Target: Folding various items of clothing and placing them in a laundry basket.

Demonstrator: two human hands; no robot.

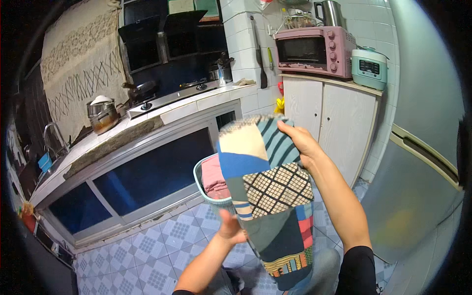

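A folded patchwork cloth (280,191) with blue, cream, teal-striped and lattice-patterned patches hangs before me, its lower end above my legs. My right hand (300,142) grips its upper right edge, thumb on the front and fingers behind. At the cloth's left edge is my left hand (232,228), slightly blurred, thumb raised off the fabric. Its fingers pass behind the cloth, so I cannot see whether they grip. Behind the cloth stands a light blue laundry basket (198,177), partly covered. Folded pink fabric (214,177) lies in it.
A tiled counter (217,97) carries a gas stove (173,97) and stacked pots (103,114). On a white cabinet (346,121) stand a pink toaster oven (306,51) and a mint rice cooker (370,69). A refrigerator (416,206) rises at right above the patterned tile floor (147,254).
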